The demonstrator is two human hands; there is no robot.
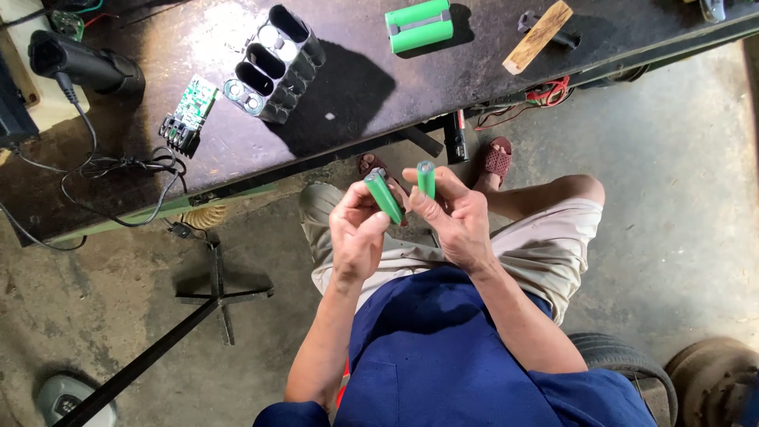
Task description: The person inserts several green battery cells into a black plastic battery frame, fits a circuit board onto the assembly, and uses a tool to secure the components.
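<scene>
Now both hands closed: left hand (357, 237) grips green cell (383, 196), right hand (457, 224) prob. pinches another cell (426, 179).

On the bench: black battery holder (274, 63), circuit board (190, 111), wooden block (538, 36), perhaps a charger (83, 63).

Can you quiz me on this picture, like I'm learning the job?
1. True or false: each hand holds one green cell.
2. Where is the black holder: A) on the bench, B) on the floor, C) on the person's lap?
3. What colour is the circuit board by the holder?

Key:
1. True: the left hand grips a green cell, and the right hand grips another cell.
2. A: the holder sits on the bench.
3. Green: the circuit board.
</scene>
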